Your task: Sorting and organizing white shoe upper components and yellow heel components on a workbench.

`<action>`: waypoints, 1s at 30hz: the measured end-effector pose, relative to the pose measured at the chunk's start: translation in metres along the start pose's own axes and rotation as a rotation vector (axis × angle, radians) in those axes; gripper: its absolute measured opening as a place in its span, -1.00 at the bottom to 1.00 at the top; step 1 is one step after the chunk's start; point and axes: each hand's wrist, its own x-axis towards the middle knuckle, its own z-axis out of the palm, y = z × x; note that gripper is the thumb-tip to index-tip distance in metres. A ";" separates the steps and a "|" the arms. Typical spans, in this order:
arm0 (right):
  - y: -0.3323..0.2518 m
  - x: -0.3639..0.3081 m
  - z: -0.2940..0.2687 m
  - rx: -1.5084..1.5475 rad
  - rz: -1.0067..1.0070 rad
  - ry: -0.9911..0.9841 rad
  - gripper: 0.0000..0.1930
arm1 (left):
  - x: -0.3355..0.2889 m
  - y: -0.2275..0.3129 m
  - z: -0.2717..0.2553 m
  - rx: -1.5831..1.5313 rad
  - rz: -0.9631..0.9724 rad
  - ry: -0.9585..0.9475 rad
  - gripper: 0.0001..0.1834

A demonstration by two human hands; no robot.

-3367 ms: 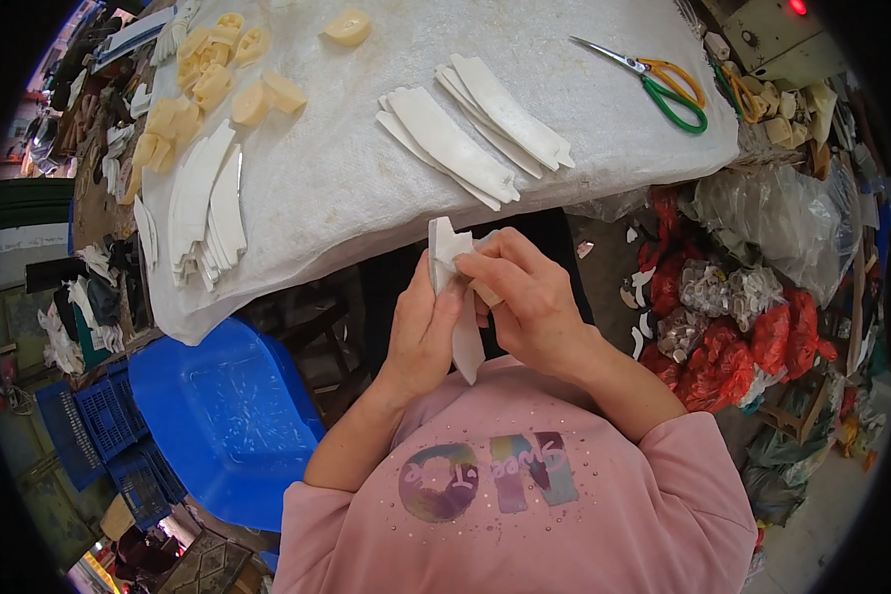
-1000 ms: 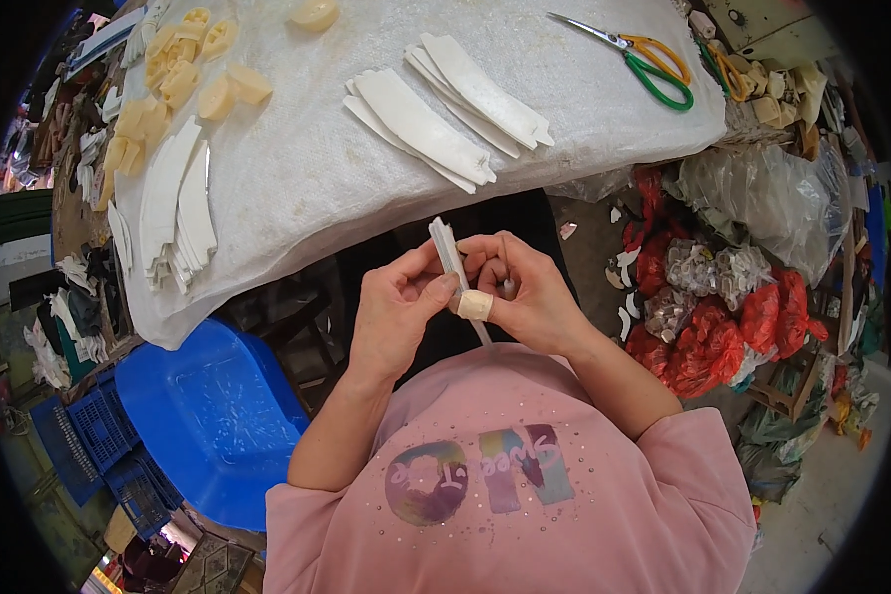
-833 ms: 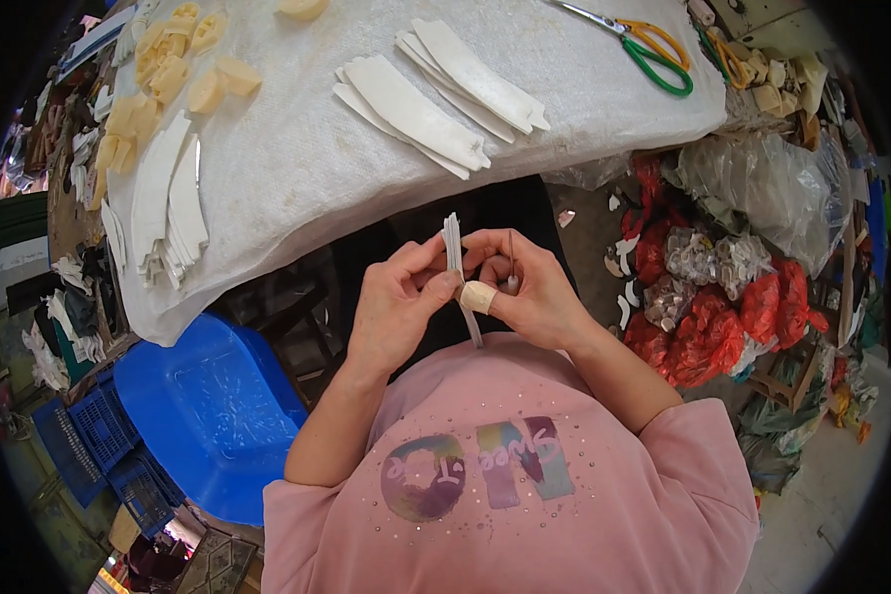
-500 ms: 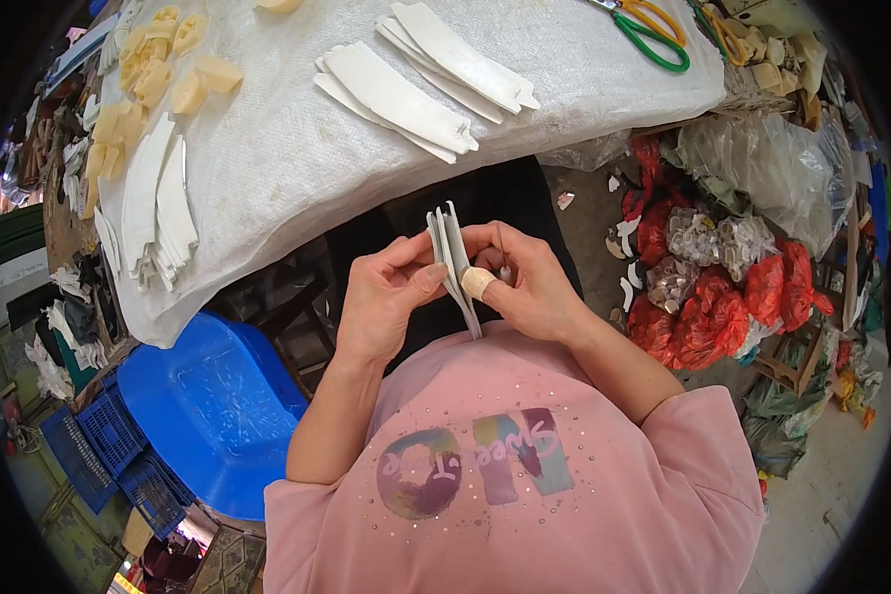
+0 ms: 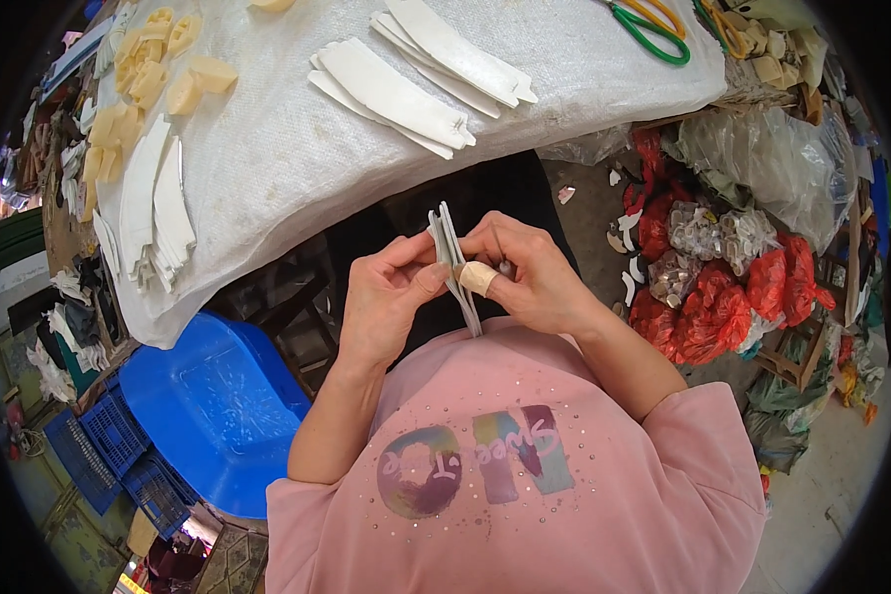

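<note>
Between my hands, in front of my chest, stands a small stack of thin white curved strips (image 5: 452, 262), seen edge-on. My left hand (image 5: 390, 297) pinches the stack from the left with thumb and fingers. From the right, my right hand (image 5: 525, 272) grips it too, and a tan wrapping (image 5: 478, 278) covers its thumb. A small thin item shows by the right fingers, too small to name. Beyond my hands, more white curved strips (image 5: 396, 94) lie in fanned piles on the covered table (image 5: 267, 148).
Pale yellow blocks (image 5: 188, 87) and another strip pile (image 5: 158, 203) lie at the table's left. Green-handled scissors (image 5: 653, 35) are at the far right. A blue plastic tub (image 5: 213, 406) stands below left; red bags (image 5: 703, 307) sit on the floor to the right.
The strips in my hands have closed together, with less gap between them. My right hand has shifted slightly left and upward. The left hand is nearly still.
</note>
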 end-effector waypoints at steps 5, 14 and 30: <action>-0.006 0.000 -0.003 0.259 0.220 -0.035 -0.84 | -0.003 0.008 0.007 0.133 0.027 0.014 -0.59; -0.005 0.000 -0.002 0.086 0.139 -0.013 -0.82 | -0.002 0.010 0.011 0.219 0.075 -0.023 -0.59; -0.017 0.003 -0.009 -0.038 0.165 -0.078 -0.81 | -0.001 0.012 0.014 0.275 0.047 0.006 -0.62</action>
